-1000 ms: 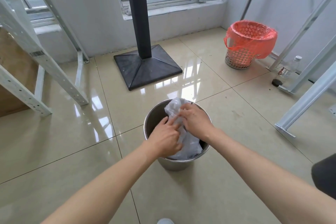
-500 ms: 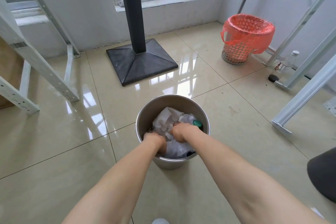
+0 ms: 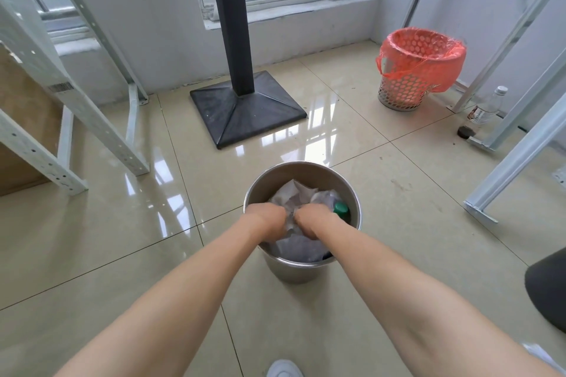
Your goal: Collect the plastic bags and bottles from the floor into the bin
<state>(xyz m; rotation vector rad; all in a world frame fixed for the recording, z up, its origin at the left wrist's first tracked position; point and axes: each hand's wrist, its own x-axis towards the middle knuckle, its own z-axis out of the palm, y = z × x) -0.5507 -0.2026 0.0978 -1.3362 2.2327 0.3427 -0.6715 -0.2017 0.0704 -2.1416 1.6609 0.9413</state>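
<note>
**Both hands press the plastic down into the metal bin**

The person stands over the steel bin (image 3: 301,266), which sits on the tiled floor (image 3: 128,239) in front of the square black post base (image 3: 248,109). Both arms reach straight down into it. The left hand (image 3: 267,219) and the right hand (image 3: 312,220) lie side by side inside the rim, knuckles up, fingers curled under and buried in the crumpled plastic bags (image 3: 294,199). Each grip looks pressed together into the plastic, though the fingertips are hidden, so whether they pinch a fold or simply push with closed fists cannot be told.

The bags fill much of the bin, rising in a pale ridge along the far wall. A bottle with a green cap (image 3: 341,209) is wedged against the bin's right wall, just beside the right hand. The downward, wrists-together posture suggests compacting: springy plastic film puffs back up, so it is being squashed to keep it below the rim and leave space.

One clear bottle (image 3: 487,109) stands on the floor at the right, behind a white metal frame leg (image 3: 520,107) and near the red-lined mesh basket (image 3: 419,67). Judging by that, the collecting is nearly but not quite finished.
</note>
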